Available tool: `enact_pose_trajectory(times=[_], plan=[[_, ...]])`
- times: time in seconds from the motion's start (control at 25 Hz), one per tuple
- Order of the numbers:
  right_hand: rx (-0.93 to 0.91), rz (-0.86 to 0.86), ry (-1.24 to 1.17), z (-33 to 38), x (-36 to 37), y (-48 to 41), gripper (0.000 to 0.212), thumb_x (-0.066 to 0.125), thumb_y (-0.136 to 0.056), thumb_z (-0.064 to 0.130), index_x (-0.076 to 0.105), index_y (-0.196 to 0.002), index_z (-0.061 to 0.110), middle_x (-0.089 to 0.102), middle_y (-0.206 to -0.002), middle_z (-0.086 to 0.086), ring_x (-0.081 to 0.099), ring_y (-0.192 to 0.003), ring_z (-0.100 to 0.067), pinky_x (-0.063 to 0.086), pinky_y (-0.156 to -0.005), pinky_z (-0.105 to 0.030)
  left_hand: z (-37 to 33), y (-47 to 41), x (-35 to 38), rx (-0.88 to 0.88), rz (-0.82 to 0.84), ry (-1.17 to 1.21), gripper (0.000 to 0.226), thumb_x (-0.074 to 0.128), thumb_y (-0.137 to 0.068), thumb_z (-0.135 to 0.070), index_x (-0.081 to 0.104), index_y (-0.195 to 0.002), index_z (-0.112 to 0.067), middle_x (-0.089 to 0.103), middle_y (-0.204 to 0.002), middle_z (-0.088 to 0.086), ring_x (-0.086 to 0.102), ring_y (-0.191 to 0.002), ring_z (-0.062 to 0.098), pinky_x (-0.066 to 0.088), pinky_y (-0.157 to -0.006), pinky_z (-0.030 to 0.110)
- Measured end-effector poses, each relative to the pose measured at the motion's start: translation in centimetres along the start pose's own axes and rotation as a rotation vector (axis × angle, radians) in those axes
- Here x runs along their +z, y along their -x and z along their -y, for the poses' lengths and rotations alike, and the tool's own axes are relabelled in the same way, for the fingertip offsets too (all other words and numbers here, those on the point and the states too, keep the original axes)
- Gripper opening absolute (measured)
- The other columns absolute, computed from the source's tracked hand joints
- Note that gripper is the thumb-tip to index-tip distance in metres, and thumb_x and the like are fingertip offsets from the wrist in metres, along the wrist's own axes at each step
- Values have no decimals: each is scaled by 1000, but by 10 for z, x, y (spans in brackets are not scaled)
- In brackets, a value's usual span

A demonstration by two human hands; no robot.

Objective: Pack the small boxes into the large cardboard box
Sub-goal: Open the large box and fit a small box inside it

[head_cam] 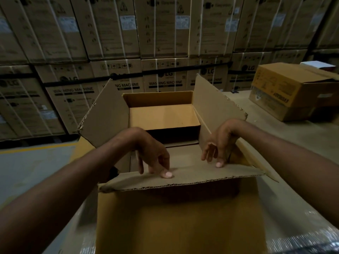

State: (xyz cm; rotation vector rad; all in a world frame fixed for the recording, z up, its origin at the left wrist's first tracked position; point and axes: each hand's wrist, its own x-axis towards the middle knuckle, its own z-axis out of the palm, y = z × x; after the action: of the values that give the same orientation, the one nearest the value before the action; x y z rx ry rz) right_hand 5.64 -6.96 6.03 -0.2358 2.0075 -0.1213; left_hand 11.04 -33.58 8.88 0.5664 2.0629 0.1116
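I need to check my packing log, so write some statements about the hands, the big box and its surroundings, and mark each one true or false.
1. Both the left hand and the right hand touch the near flap of the large cardboard box. True.
2. The left side flap lies folded shut. False: it stands up.
3. The stacked cartons behind read "washing machine". True.
4. The left hand holds a small box. False: it holds no box; its thumb rests on the near flap.
5. Another cardboard box sits at the far right. True.
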Motion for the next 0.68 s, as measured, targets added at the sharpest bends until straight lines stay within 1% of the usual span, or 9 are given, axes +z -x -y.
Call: enact_pose_trajectory(times=[0.08,0.16,0.28,0.36,0.4,0.44,0.52,0.6,0.68], plan=[[21,-87,-85,4,-7,-2,76,88,-80,27,52,-146,36,45,-155,5,33,-149,-28,40,-116,-53,9,-5,-9,25,-10,83,63,70,-89,-45,50,-143,-19,55,-140,4,62,-118,24,61,-86,37],[61,-286,-96,15,-18,-9,74,81,-86,37,47,-152,30,41,-159,2,31,-151,-30,35,-116,-57,14,-18,-26,42,-96,118,69,67,-87,-51,48,-145,-19,58,-138,5,64,-114,21,58,-91,39],[175,-519,60,36,-37,-33,80,74,-92,42,35,-159,20,38,-162,-4,38,-146,-31,43,-103,-45,19,-58,-58,-18,-294,33,63,64,-92,-54,51,-142,-18,58,-135,5,62,-113,20,56,-94,38],[276,-497,217,40,-48,-59,81,74,-91,43,35,-159,22,41,-159,-4,43,-142,-31,44,-92,-41,26,-88,-78,-101,-364,-19,63,66,-91,-56,53,-140,-17,60,-133,5,61,-113,23,56,-94,39],[289,-467,279,41,-50,-75,79,73,-92,44,37,-158,22,43,-157,-2,45,-141,-30,44,-92,-38,30,-104,-85,-140,-381,-61,64,66,-90,-57,55,-138,-16,61,-133,5,61,-112,24,55,-95,41],[271,-441,329,38,-54,-94,79,72,-92,42,35,-159,21,43,-158,-2,45,-141,-29,44,-98,-36,34,-119,-91,-177,-405,-126,65,65,-90,-59,55,-137,-15,61,-133,6,61,-113,26,54,-97,42],[201,-455,336,31,-57,-131,87,68,-94,34,18,-164,21,32,-165,-7,41,-144,-30,41,-112,-39,45,-147,-93,-239,-470,-258,68,65,-91,-57,52,-140,-12,58,-139,8,58,-122,29,48,-102,41],[155,-560,252,20,-59,-159,98,60,-92,21,-4,-165,25,9,-172,-10,28,-152,-34,33,-120,-43,61,-173,-85,-317,-519,-289,86,66,-91,-54,33,-154,-5,44,-153,13,46,-138,31,42,-109,41],[91,-729,238,13,-63,-174,103,61,-89,19,-8,-164,25,8,-170,-11,20,-153,-33,22,-123,-51,77,-188,-82,-400,-563,-319,103,64,-92,-54,6,-161,-5,25,-163,16,31,-148,34,38,-112,46]])
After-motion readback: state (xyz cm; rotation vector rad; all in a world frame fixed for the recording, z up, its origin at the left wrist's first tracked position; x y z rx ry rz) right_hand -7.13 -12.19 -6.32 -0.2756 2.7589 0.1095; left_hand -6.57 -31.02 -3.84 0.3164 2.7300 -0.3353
